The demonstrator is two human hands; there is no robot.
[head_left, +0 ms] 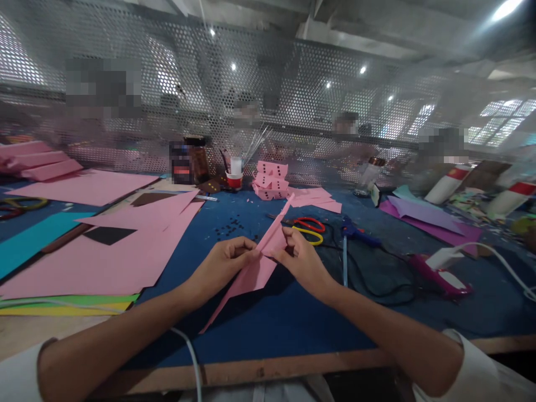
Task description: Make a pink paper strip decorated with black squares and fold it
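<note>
both hands up over the blue table (293, 324) now. the left hand (221, 265) and right hand (299, 259) have their fingers clamped on a long folded pink paper strip (255, 268), held slanting just above the table, its tip pointing away. red and yellow scissors (310, 230) lie just beyond the right hand, big pink sheets (104, 257) off to the left.

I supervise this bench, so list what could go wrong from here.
1. The pink paper strip is pinched between left hand and right hand in mid-air; uneven pull could crease or tear it.
2. The scissors lie just beyond the right hand, so a reach might snag them.
3. The glue gun cord crosses the table.
</note>
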